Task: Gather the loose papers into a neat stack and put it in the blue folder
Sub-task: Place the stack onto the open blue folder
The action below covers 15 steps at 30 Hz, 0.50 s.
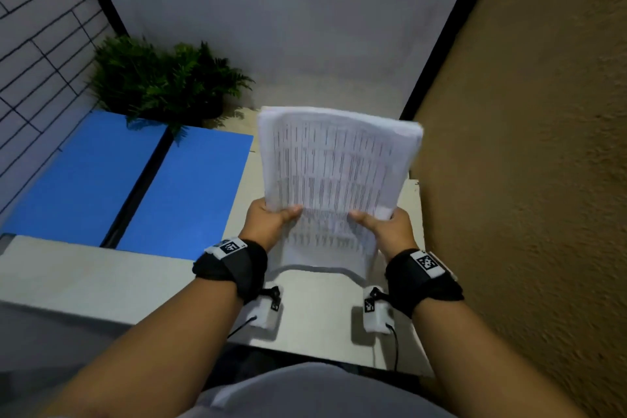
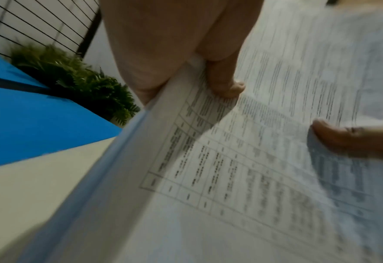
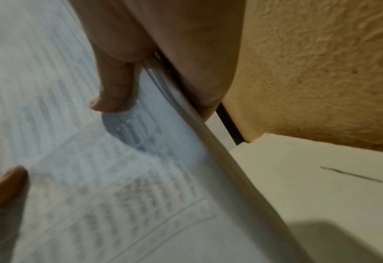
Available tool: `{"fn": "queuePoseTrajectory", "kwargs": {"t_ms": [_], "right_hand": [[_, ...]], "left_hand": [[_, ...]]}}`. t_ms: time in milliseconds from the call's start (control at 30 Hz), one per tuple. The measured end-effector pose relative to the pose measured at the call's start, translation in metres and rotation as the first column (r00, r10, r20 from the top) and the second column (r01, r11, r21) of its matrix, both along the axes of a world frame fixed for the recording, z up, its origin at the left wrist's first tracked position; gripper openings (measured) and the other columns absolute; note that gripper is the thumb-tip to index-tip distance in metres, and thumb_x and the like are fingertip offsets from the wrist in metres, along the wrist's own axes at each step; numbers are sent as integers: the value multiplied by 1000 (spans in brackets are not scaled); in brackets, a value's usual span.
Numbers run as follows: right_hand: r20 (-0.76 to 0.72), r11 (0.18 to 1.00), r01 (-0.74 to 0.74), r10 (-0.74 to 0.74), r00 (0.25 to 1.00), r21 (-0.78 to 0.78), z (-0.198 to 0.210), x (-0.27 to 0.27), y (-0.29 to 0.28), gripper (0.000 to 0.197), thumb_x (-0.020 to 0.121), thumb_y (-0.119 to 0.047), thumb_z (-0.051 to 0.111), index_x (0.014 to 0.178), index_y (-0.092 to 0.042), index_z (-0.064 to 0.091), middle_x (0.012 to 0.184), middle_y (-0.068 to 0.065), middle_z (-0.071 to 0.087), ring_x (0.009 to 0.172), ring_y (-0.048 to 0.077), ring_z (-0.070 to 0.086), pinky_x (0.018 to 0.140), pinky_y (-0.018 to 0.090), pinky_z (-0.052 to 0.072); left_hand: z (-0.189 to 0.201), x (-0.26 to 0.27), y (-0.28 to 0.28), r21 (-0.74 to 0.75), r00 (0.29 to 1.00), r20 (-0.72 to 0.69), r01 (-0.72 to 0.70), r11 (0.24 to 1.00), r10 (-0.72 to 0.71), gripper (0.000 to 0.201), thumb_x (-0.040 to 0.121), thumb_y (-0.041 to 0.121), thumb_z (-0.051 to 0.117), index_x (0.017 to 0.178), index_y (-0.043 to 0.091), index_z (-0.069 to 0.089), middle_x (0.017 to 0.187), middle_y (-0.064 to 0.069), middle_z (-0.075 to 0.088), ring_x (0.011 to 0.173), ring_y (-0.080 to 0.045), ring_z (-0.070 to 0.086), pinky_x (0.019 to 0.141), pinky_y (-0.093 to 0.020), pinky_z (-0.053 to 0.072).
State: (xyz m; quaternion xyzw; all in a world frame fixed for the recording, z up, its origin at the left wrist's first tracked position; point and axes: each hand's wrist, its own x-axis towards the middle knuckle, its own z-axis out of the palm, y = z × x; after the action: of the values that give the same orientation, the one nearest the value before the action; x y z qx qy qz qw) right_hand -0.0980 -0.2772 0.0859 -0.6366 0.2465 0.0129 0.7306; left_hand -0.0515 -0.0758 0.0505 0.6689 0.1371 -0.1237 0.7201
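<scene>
A stack of white printed papers (image 1: 334, 166) is held up above the table, tilted away from me. My left hand (image 1: 271, 219) grips its left edge, thumb on the top sheet and fingers hidden behind. My right hand (image 1: 381, 226) grips the right edge the same way. The left wrist view shows the left thumb pressed on the stack of papers (image 2: 242, 169); the right wrist view shows the right thumb on the stack of papers (image 3: 109, 178). The blue folder (image 1: 135, 180) lies open and flat on the table to the left, also seen as the blue folder (image 2: 35, 124).
A green potted fern (image 1: 163, 81) stands behind the folder at the back left. The cream table (image 1: 101, 282) ends at a textured brown wall (image 1: 526, 146) on the right. A wire grid panel (image 1: 34, 27) stands at the left.
</scene>
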Motion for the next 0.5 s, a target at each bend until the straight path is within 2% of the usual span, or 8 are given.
{"fn": "queuePoseTrajectory", "kwargs": {"t_ms": [67, 133, 233, 300, 367, 400, 433, 500], "right_hand": [[12, 994, -102, 102, 995, 32, 6, 1, 5, 37, 76, 6, 74, 111, -2, 65, 95, 4, 73, 75, 6, 74, 63, 16, 56], [-27, 976, -218, 218, 976, 4, 2, -1, 18, 36, 78, 4, 73, 112, -1, 64, 100, 8, 72, 76, 9, 74, 64, 16, 56], [-96, 940, -306, 294, 951, -151, -18, -3, 46, 20, 84, -10, 71, 101, -18, 63, 103, 5, 70, 91, 19, 69, 78, 25, 54], [-130, 942, -287, 267, 955, -172, -30, -1, 67, 18, 87, -13, 68, 100, -23, 60, 105, 4, 69, 98, 23, 66, 85, 31, 51], [-150, 956, -258, 238, 960, -138, -35, 0, 88, 22, 89, -9, 64, 108, -18, 59, 102, 2, 68, 95, 18, 66, 79, 26, 51], [-155, 967, -235, 218, 964, -100, -39, 5, 104, 24, 90, -5, 62, 111, -16, 59, 99, -1, 68, 90, 13, 65, 73, 20, 50], [-159, 975, -210, 197, 968, -75, -39, 4, 103, 26, 90, -2, 61, 113, -15, 58, 99, -2, 67, 87, 10, 64, 70, 17, 50], [-180, 984, -170, 157, 971, -58, -44, 11, 111, 25, 90, 1, 60, 111, -12, 59, 107, 6, 68, 92, 17, 65, 82, 25, 50]], "left_hand": [[8, 5, 13, -79, 1000, 9, -27, 997, 28, 21, 88, 2, 68, 108, 7, 68, 94, -2, 73, 82, -15, 71, 68, -18, 58], [8, 12, 34, -160, 997, 3, -80, 984, 82, 27, 88, 0, 66, 115, 6, 65, 100, -3, 72, 90, -17, 70, 73, -20, 58], [2, 23, 70, -165, 995, 0, -100, 981, 102, 30, 86, 8, 72, 114, 14, 64, 106, 0, 73, 98, -16, 69, 88, -28, 54], [-6, 33, 102, 14, 997, -17, -74, 997, 74, 19, 85, 19, 74, 101, 15, 64, 91, 1, 71, 79, -14, 69, 72, -26, 56], [-17, 42, 142, 196, 991, -65, -102, 975, 116, 13, 87, 17, 72, 83, 10, 61, 78, -8, 66, 56, -16, 64, 54, -25, 54], [-25, 50, 175, 271, 985, -85, -122, 955, 150, 14, 88, 10, 69, 77, 10, 61, 80, -13, 67, 55, -19, 65, 53, -27, 54], [-36, 53, 192, 373, 980, -79, -140, 917, 182, 16, 87, 5, 67, 73, 11, 62, 84, -16, 68, 62, -26, 69, 59, -31, 57], [-51, 58, 237, 618, 983, -60, -100, 780, 173, 9, 83, 5, 70, 79, 12, 65, 94, -19, 70, 88, -36, 71, 79, -41, 58]]}}
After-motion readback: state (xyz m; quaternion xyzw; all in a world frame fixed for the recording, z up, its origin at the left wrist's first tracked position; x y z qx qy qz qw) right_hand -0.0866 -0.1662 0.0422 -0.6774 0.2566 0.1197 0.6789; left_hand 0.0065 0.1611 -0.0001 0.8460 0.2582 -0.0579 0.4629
